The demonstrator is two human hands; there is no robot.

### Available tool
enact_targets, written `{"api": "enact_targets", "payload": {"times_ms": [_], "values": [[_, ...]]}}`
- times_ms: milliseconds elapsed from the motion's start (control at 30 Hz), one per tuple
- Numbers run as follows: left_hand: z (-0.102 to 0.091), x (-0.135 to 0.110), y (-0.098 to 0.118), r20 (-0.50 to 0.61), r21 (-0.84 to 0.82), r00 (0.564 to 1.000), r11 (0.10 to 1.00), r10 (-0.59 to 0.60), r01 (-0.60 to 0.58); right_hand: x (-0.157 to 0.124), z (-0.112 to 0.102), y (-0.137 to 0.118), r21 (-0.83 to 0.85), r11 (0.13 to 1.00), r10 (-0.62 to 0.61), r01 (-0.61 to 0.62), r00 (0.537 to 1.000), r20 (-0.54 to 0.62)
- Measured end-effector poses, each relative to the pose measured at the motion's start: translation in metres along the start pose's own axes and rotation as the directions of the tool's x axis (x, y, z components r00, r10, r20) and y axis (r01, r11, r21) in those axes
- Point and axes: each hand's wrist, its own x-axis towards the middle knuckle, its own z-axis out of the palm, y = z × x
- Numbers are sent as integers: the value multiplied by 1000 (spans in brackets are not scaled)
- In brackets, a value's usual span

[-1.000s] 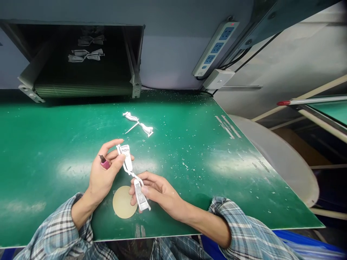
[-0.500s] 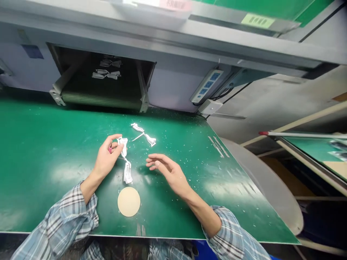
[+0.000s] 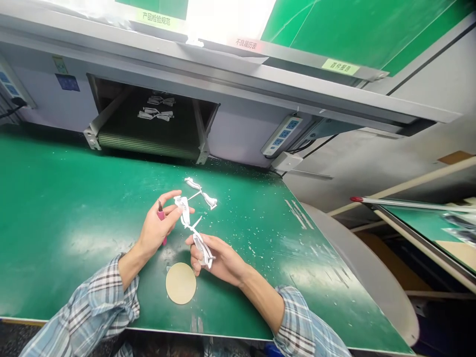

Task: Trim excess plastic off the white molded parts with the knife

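"Since half a second earlier, the right hand (image 3: 219, 258) had come across from well apart and closed on the lower end of the white moulded part (image 3: 185, 214)."

"So what did each grip hold?"

"That right one was curled snugly about the lower end. The left hand (image 3: 158, 220) pinched the upper end, and kept a pink tool (image 3: 161, 215) tucked in it too, dark tip upward."

"And the part itself?"

"Slung aslant between both hands, over the table (image 3: 74, 198)."

"How was that best handled?"

"Lightly, I judged, with both ends turned together: the thin joining strip (image 3: 192, 228) looked likely to bend if twisted. The tool's tip wanted keeping clear of the other hand."

"Did you count things?"

"One part in the hands, one loose white part (image 3: 201, 191) lying beyond them, one tool, one cream disc (image 3: 180, 283) nearer the person. On the conveyor belt (image 3: 148, 136), a front cluster (image 3: 156, 114) and a rear cluster (image 3: 162, 100) showed; deeper in, it was too dim to count."
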Motion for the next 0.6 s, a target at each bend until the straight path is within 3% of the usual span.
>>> {"api": "enact_targets", "payload": {"times_ms": [400, 600], "values": [[8, -9, -6, 81, 143, 995, 989, -51, 39, -15, 11, 17, -62, 998, -1, 1, 1000, -10], [17, -12, -9, 91, 186, 996, 983, -19, 2, -13, 7, 21, -250, 966, -96, 70, 991, -94]]}}
